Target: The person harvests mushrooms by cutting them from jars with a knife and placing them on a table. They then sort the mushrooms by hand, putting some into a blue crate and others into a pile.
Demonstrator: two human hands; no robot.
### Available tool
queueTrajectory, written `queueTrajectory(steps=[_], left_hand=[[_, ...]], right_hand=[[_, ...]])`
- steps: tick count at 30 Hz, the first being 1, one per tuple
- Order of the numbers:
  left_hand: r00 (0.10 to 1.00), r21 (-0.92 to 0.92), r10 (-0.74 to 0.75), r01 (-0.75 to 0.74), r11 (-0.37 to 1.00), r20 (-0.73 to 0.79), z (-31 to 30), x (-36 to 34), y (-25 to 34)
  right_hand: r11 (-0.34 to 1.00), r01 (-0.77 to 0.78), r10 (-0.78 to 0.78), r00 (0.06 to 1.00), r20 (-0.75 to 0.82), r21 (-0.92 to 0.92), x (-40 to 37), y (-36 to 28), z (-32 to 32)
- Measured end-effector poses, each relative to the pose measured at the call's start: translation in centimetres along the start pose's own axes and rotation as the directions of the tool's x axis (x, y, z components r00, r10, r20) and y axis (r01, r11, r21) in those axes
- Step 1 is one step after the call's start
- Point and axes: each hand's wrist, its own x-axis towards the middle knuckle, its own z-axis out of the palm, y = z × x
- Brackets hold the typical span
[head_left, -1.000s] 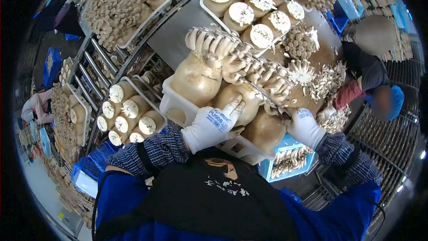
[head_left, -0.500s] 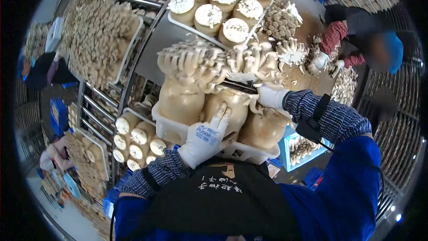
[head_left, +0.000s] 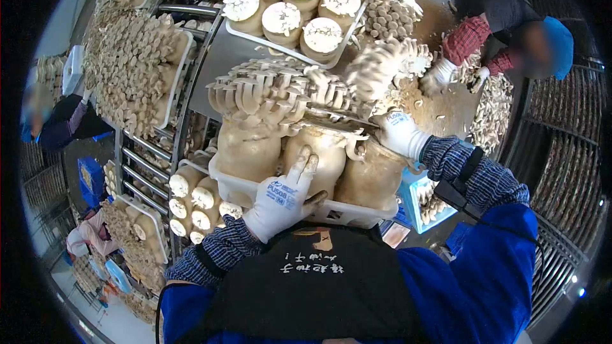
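Note:
My right hand (head_left: 403,131), in a white glove, is closed around a knife; its long narrow blade (head_left: 338,114) lies level across the top of the middle mushroom-growing bottle (head_left: 317,153). My left hand (head_left: 280,200), gloved with dirty fingertips, has its fingers stretched flat against that bottle's near side. A cluster of brown-capped mushrooms (head_left: 255,92) stands on the left bottle (head_left: 247,153) and reaches toward the blade. Just beyond the knife, a mushroom clump (head_left: 379,70) is smeared by motion. The right bottle (head_left: 370,175) has a ragged top, with a few mushroom stems at its rim.
The bottles stand in a white crate (head_left: 239,186). Behind it, a tray (head_left: 277,50) of white-topped bottles sits on the metal table, beside cut mushrooms (head_left: 389,16). A co-worker's gloved hand (head_left: 438,76) is across the table. Left is a roller conveyor (head_left: 148,156); right, a blue basket (head_left: 414,216).
The mushroom clump above the middle bottle has come away toward the table beyond. My right hand has moved slightly right with the knife. My left hand stays on the bottle.

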Motion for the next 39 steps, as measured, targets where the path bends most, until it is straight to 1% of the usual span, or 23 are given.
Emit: queueTrajectory(steps=[1, 3, 4, 6, 8, 10, 11, 13, 14, 17, 19, 21, 22, 25, 27, 29, 31, 33, 34, 35, 37, 38, 39], left_hand=[[1.000, 0.003, -0.009, 0.009, 1.000, 0.005, 0.1, -0.1, -0.1], [0.998, -0.014, 0.015, -0.016, 1.000, -0.054, 0.3, -0.2, -0.2], [0.999, -0.015, 0.009, -0.010, 1.000, -0.052, 0.3, -0.2, -0.2], [0.999, -0.039, 0.014, -0.016, 0.999, -0.052, 0.3, -0.1, -0.3], [0.999, -0.025, 0.008, -0.009, 1.000, -0.034, 0.1, 0.0, -0.3], [1.000, -0.016, -0.005, 0.005, 1.000, -0.014, 0.0, 0.0, -0.4], [1.000, -0.018, -0.010, 0.010, 1.000, 0.010, 0.0, 0.0, -0.5], [0.999, -0.027, -0.015, 0.016, 1.000, 0.037, -0.1, 0.0, -0.3], [1.000, -0.025, -0.014, 0.015, 1.000, 0.025, -0.2, 0.0, -0.3], [1.000, -0.023, -0.011, 0.011, 1.000, 0.000, 0.0, 0.1, -0.4], [1.000, -0.027, -0.006, 0.006, 1.000, -0.008, 0.1, 0.0, -0.4], [0.999, -0.031, 0.002, -0.004, 1.000, -0.043, 0.0, 0.2, -0.4], [0.999, -0.030, 0.001, -0.003, 1.000, -0.043, 0.1, 0.3, -0.4], [0.997, 0.000, -0.009, 0.009, 1.000, -0.073, 0.4, 0.2, -0.3], [0.989, -0.026, 0.014, -0.018, 1.000, -0.145, 0.4, 0.3, -0.5], [0.990, -0.029, 0.001, -0.005, 1.000, -0.142, 0.6, 0.2, -0.4], [0.991, -0.021, -0.016, 0.014, 1.000, -0.130, 0.6, 0.2, -0.5], [0.996, 0.030, -0.021, 0.024, 0.999, -0.083, 0.5, 0.0, -0.3], [0.992, 0.027, -0.017, 0.020, 0.999, -0.124, 0.7, 0.0, -0.3], [0.992, 0.025, -0.011, 0.015, 1.000, -0.125, 0.7, -0.1, -0.2], [0.990, 0.005, -0.025, 0.026, 1.000, -0.135, 1.0, -0.1, -0.4], [0.991, -0.007, -0.038, 0.038, 0.999, -0.132, 1.3, 0.0, -0.7], [0.993, -0.013, -0.036, 0.035, 0.999, -0.116, 1.6, -0.2, -0.7]], right_hand=[[1.000, 0.014, -0.014, 0.999, 0.039, -0.010, 0.2, 0.0, 0.0], [0.999, 0.046, -0.045, 0.998, 0.044, -0.019, 0.7, 0.6, 0.5], [0.997, 0.069, -0.067, 0.997, 0.046, -0.036, 0.8, 0.7, 0.6], [0.997, 0.073, -0.072, 0.996, 0.052, -0.023, 0.6, 1.0, 0.7], [0.997, 0.080, -0.079, 0.995, 0.061, -0.015, 0.4, 0.7, -0.2], [0.982, 0.187, -0.187, 0.982, -0.023, 0.027, -0.1, 0.4, -1.3], [0.981, 0.194, -0.193, 0.981, -0.013, 0.027, 0.3, 0.5, -1.1], [0.992, 0.128, -0.127, 0.990, 0.057, -0.015, 0.5, 0.6, -0.6], [0.998, 0.061, -0.058, 0.993, 0.101, -0.024, 0.8, 0.5, -0.5], [0.996, 0.046, -0.040, 0.996, 0.083, -0.079, 1.6, 0.6, 0.3], [0.995, 0.025, -0.014, 0.994, 0.110, -0.099, 2.8, 1.1, 1.3], [0.990, -0.015, 0.041, 0.982, 0.183, -0.139, 4.4, 1.0, 2.1], [0.988, -0.017, 0.047, 0.980, 0.195, -0.153, 4.8, 0.1, 1.1], [0.981, -0.003, 0.041, 0.980, 0.194, -0.192, 5.4, 0.1, 1.0], [0.983, -0.005, 0.036, 0.985, 0.168, -0.181, 5.5, 1.0, 2.1], [0.982, 0.030, 0.008, 0.980, 0.198, -0.187, 5.6, 1.0, 2.0], [0.982, 0.076, -0.046, 0.984, 0.174, -0.171, 6.6, 0.5, 1.2], [0.986, 0.036, 0.021, 0.942, 0.335, -0.164, 8.3, -0.2, 0.3], [0.986, 0.064, -0.009, 0.945, 0.328, -0.157, 8.3, -0.1, 0.1], [0.986, 0.058, -0.003, 0.945, 0.328, -0.158, 8.1, 0.0, 0.1], [0.980, 0.121, -0.057, 0.930, 0.364, -0.157, 7.6, 0.1, 0.2], [0.977, 0.136, -0.074, 0.937, 0.343, -0.162, 7.8, 0.0, 0.4], [0.978, 0.142, -0.079, 0.930, 0.360, -0.152, 8.2, 0.1, 1.4]])
